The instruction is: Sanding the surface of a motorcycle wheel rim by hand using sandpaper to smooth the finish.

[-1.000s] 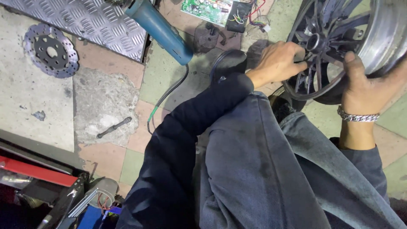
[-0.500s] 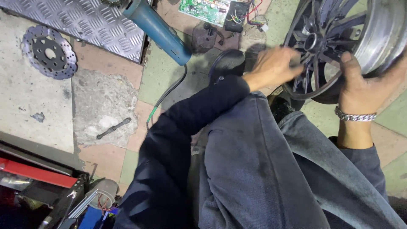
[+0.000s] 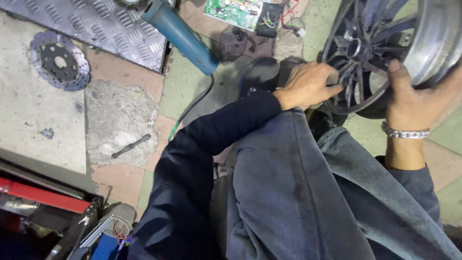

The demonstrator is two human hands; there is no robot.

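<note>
Head view. We record a workshop floor (image 3: 120, 120) of worn tiles and patched concrete, seen from above over the person's lap in grey trousers (image 3: 298, 192).

A dark spoked wheel (image 3: 385, 53) stands tilted at the upper right, its bright metal rim toward the right edge. The left hand (image 3: 308, 84), in a dark sleeve, rests against the lower spokes near the hub; its fingers (image 3: 332, 89) are curled and touch the spokes, but we cannot tell whether they close round one or hold anything small. The right hand (image 3: 414, 101), with a silver bracelet (image 3: 405, 132) at the wrist, grips the wheel from below, thumb up across the inner rim and the remaining fingers wrapped behind it, out of sight.

Just left of the left hand lies a dark rounded object (image 3: 260, 74), unclear in kind. A blue power tool (image 3: 180, 33) lies diagonally above it, its black cord (image 3: 195, 103) trailing down the floor. A green circuit board (image 3: 233, 8) with coloured wires sits at the top edge. A sheet of tread plate (image 3: 86, 29) covers the upper left, and a brake disc (image 3: 58, 60) lies flat just below it. A short dark bolt (image 3: 131, 146) lies on the concrete patch. A red and black stand (image 3: 43, 197) occupies the lower left corner.
</note>
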